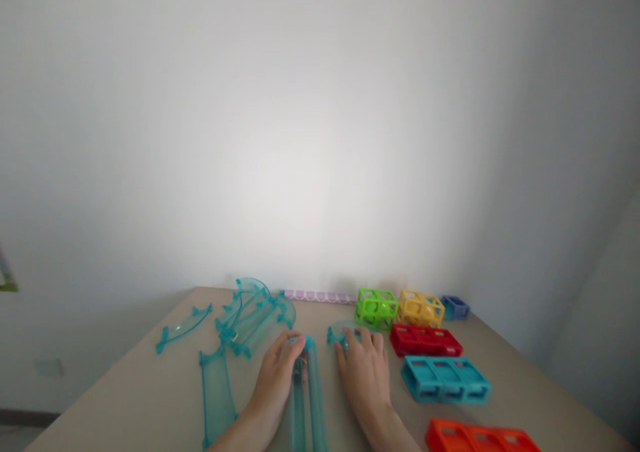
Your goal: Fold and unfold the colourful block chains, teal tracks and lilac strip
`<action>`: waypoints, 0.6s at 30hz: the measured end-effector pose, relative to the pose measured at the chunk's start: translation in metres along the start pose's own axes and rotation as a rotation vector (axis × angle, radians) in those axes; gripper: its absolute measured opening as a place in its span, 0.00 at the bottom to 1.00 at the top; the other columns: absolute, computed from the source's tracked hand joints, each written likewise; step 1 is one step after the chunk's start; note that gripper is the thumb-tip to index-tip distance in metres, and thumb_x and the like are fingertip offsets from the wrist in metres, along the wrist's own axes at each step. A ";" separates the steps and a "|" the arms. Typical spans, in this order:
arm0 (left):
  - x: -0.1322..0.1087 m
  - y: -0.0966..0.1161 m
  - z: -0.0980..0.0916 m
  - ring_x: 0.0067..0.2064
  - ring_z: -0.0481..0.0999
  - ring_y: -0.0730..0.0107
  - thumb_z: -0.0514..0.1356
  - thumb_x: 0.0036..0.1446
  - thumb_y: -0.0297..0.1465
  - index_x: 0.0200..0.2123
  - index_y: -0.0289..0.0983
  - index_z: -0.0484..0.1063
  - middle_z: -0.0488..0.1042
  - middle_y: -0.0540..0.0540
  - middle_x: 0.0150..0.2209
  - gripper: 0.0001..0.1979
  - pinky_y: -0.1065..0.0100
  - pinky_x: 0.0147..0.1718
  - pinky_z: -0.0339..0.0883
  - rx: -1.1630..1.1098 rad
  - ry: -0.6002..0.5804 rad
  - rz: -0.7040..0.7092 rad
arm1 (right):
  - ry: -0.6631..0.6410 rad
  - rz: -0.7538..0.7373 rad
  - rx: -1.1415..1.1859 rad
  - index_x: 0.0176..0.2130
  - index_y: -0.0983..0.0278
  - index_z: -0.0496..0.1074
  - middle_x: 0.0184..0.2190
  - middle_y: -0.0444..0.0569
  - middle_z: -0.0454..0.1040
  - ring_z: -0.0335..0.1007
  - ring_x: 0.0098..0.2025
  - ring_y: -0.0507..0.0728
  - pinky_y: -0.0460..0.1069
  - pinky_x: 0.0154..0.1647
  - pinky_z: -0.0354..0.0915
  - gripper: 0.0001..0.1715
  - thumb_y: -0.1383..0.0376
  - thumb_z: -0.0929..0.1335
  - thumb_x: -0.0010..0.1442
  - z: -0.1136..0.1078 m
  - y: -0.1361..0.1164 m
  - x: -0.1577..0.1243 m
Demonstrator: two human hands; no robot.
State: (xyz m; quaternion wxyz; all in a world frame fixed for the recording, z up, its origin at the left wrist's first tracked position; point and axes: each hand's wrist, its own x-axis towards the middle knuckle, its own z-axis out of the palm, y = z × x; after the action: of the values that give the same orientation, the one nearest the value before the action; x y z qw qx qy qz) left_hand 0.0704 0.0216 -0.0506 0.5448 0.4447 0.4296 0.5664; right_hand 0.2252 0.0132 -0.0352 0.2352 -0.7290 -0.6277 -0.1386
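My left hand (pixel 281 373) is closed on the far end of a long translucent teal track piece (pixel 297 412), thumb on top. Right beside it lies a second long raised edge, perhaps of the same piece; I cannot tell. My right hand (pixel 364 367) rests palm down, fingers spread, over a small curved teal piece (pixel 336 335) that it partly covers. Left of my left hand, a straight teal piece (pixel 217 395) lies flat on the table. Behind it, several curved and straight teal pieces (pixel 257 319) are heaped together.
On the table (pixel 135 385) are a curved teal piece (pixel 185 327) at left and, at right, green (pixel 377 308), yellow (pixel 421 309), blue (pixel 456 307), red (pixel 426 341), teal (pixel 446 379) and orange-red (pixel 480 437) frame blocks. A purple-and-white strip (pixel 320 297) runs along the wall.
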 end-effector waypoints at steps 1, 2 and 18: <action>0.000 0.000 -0.001 0.26 0.73 0.67 0.62 0.47 0.48 0.33 0.37 0.72 0.73 0.50 0.25 0.20 0.69 0.25 0.66 0.027 0.025 0.022 | 0.015 0.002 0.026 0.49 0.65 0.75 0.47 0.59 0.72 0.64 0.49 0.67 0.57 0.48 0.61 0.18 0.63 0.64 0.61 -0.003 0.000 0.000; 0.000 0.000 -0.001 0.29 0.75 0.65 0.61 0.48 0.48 0.34 0.37 0.72 0.74 0.49 0.27 0.20 0.68 0.28 0.67 0.055 0.061 0.051 | 0.031 -0.002 0.073 0.49 0.66 0.74 0.48 0.60 0.72 0.64 0.50 0.67 0.57 0.50 0.60 0.18 0.62 0.64 0.62 -0.006 0.000 -0.001; -0.005 -0.001 0.000 0.44 0.75 0.60 0.52 0.60 0.42 0.42 0.37 0.74 0.78 0.43 0.42 0.18 0.63 0.48 0.65 0.400 -0.207 0.250 | -0.275 -0.291 0.231 0.54 0.62 0.69 0.45 0.55 0.73 0.66 0.50 0.63 0.55 0.53 0.58 0.33 0.75 0.62 0.48 -0.033 -0.007 -0.031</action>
State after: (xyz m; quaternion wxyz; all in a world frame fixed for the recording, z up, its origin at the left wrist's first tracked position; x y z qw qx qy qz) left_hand 0.0706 0.0163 -0.0521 0.4129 0.6488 0.4167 0.4847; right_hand 0.2162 -0.0293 -0.0208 0.2070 -0.6108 -0.7642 0.0023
